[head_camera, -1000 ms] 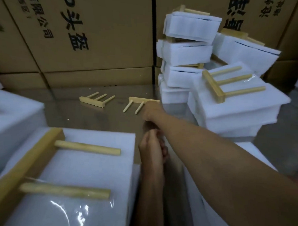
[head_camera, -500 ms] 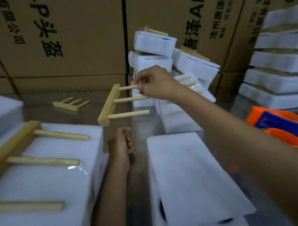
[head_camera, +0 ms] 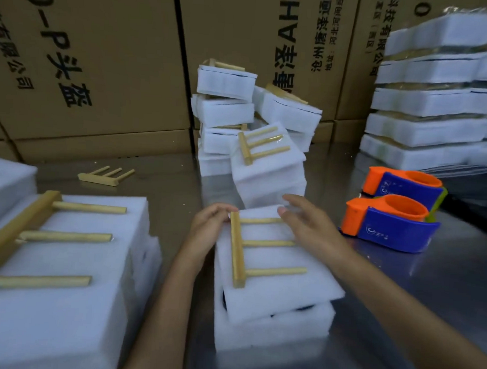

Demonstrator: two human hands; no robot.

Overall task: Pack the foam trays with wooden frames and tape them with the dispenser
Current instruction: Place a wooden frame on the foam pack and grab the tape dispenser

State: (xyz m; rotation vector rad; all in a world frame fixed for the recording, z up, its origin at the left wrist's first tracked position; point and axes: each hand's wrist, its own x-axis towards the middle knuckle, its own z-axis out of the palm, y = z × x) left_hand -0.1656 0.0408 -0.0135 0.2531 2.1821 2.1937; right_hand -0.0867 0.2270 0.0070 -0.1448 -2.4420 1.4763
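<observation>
A wooden frame (head_camera: 239, 251), one bar with three pegs, lies flat on the white foam tray (head_camera: 275, 322) in front of me. My left hand (head_camera: 211, 226) touches the far end of the frame's bar with curled fingers. Over the ends of the pegs my right hand (head_camera: 305, 223) hovers with straight fingers, holding nothing. Two orange and blue tape dispensers (head_camera: 391, 221) stand to the right on the metal table (head_camera: 442, 276).
A larger foam tray (head_camera: 64, 302) with its own wooden frame (head_camera: 20, 230) sits at the left. A loose frame (head_camera: 104, 175) lies further back. Stacked foam packs (head_camera: 226, 111) and a taller stack (head_camera: 435, 109) stand against cardboard boxes (head_camera: 102, 66).
My right hand carried the frame from the air down onto the foam tray and let go of it. My left hand moved up to the frame's bar.
</observation>
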